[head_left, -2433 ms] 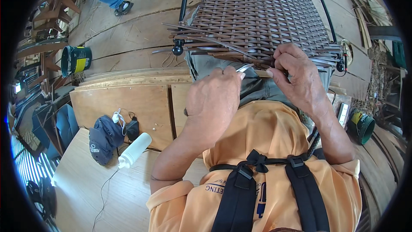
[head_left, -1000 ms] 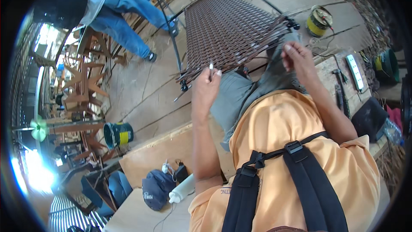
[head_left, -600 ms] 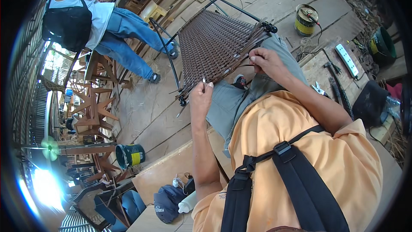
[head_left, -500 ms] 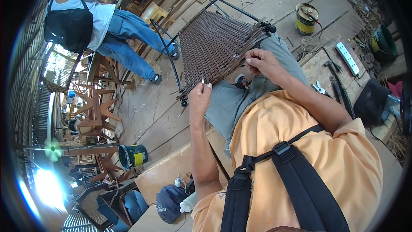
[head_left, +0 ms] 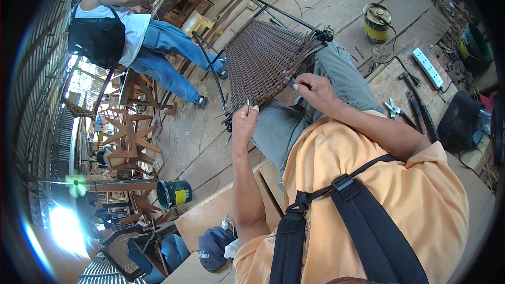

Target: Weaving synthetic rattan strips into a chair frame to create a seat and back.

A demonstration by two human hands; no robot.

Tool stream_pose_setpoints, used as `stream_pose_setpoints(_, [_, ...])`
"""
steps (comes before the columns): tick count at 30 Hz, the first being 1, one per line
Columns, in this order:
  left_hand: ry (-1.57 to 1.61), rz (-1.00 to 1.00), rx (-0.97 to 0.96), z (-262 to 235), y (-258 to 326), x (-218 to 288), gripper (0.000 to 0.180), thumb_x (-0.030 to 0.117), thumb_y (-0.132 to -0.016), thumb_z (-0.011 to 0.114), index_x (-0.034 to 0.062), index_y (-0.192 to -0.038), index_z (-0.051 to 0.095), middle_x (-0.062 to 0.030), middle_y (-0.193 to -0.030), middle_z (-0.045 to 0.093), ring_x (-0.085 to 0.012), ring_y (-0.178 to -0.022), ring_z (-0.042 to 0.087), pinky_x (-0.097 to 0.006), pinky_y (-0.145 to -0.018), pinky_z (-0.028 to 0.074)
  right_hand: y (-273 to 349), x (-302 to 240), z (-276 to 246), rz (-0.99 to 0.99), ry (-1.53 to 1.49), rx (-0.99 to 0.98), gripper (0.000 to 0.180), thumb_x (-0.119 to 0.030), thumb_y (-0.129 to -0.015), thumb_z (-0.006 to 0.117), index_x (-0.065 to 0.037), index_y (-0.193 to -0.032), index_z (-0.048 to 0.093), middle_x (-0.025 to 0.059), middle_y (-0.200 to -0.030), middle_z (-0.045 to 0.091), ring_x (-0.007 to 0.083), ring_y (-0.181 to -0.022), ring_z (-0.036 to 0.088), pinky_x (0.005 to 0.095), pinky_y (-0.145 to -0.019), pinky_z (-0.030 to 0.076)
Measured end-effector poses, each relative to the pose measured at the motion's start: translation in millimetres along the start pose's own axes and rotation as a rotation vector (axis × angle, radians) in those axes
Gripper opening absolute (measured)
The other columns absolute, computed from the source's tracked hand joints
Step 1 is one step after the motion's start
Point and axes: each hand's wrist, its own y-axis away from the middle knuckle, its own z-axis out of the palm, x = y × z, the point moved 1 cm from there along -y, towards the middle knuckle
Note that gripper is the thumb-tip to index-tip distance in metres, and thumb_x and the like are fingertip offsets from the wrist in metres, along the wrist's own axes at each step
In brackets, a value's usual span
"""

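Observation:
A brown woven panel point(head_left: 265, 55) on a black metal frame point(head_left: 273, 6) leans against my lap, its near edge fringed with loose strand ends. My left hand point(head_left: 245, 122) is closed at the panel's near left corner, with a thin, pale pointed tool point(head_left: 248, 102) standing up from between thumb and finger. Whether that is an awl or a small blade, I cannot make out. Close to the near edge, on its right part, my right hand point(head_left: 316, 92) has thumb and forefinger pinched together. Anything between those fingertips is too small to name.
Pliers point(head_left: 393, 108), a hammer point(head_left: 407, 81) and a white power strip point(head_left: 427, 68) lie on the board at right. A yellow-black can point(head_left: 376, 23) stands beyond. Another person point(head_left: 126, 31) stands at far left, near stacked wooden frames point(head_left: 131, 137). A dark bucket point(head_left: 174, 193) and a cap point(head_left: 213, 250) are at left.
My right hand has shifted slightly left along the panel's near edge. My left hand stays at its corner with the pointed tool. The view has turned a little, moving the surroundings rightward.

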Motion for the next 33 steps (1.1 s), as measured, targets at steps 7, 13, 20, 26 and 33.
stream_pose_setpoints(7, [-0.05, -0.03, 0.018, -5, 0, 3, 0.024, 0.025, -0.088, 0.058, 0.0075, -0.072, 0.056, 0.0041, -0.06, 0.049, -0.0039, -0.05, 0.039, -0.022, -0.046, 0.031, -23, 16, -3, 0.18, -0.143, 0.021, 0.017, -0.015, -0.084, 0.06, 0.0, -0.091, 0.064, 0.008, -0.076, 0.063, 0.0145, -0.07, 0.058, 0.0277, -0.068, 0.047])
stream_pose_setpoints(13, [0.081, -0.07, 0.113, 2, 7, 5, 0.023, 0.026, -0.088, 0.057, 0.0043, -0.082, 0.061, 0.0016, -0.065, 0.055, -0.0047, -0.049, 0.042, -0.021, -0.045, 0.032, -32, 33, 4, 0.314, -0.349, -0.063, 0.014, -0.015, -0.085, 0.061, -0.001, -0.087, 0.063, 0.0003, -0.07, 0.058, 0.0075, -0.063, 0.052, 0.025, -0.057, 0.045])
stream_pose_setpoints(20, [0.362, -0.172, 0.208, 12, 20, 11, 0.031, 0.032, -0.091, 0.056, 0.0019, -0.087, 0.062, -0.0017, -0.07, 0.059, -0.0049, -0.047, 0.044, -0.02, -0.041, 0.032, -21, 33, 3, 0.318, -0.502, -0.011, 0.011, -0.013, -0.088, 0.059, -0.002, -0.089, 0.061, -0.0034, -0.071, 0.053, 0.0049, -0.058, 0.048, 0.0211, -0.052, 0.041])
stream_pose_setpoints(26, [0.64, -0.114, 0.2, 15, 22, -1, 0.037, 0.037, -0.092, 0.055, 0.0, -0.089, 0.062, -0.0034, -0.072, 0.058, -0.0042, -0.046, 0.04, -0.02, -0.041, 0.03, -23, 21, 0, 0.366, -0.602, -0.125, 0.011, -0.013, -0.089, 0.058, -0.003, -0.092, 0.06, -0.0036, -0.07, 0.052, 0.0039, -0.058, 0.047, 0.0204, -0.051, 0.04])
stream_pose_setpoints(33, [0.219, 0.048, 0.215, 30, 18, -15, 0.052, 0.051, -0.089, 0.055, -0.0007, -0.091, 0.061, -0.0034, -0.071, 0.057, -0.0104, -0.057, 0.051, -0.025, -0.055, 0.041, -46, 2, -6, 0.337, -0.031, -0.381, 0.028, -0.025, -0.087, 0.064, -0.001, -0.073, 0.061, 0.0015, -0.057, 0.054, 0.0077, -0.049, 0.05, 0.0258, -0.046, 0.042])
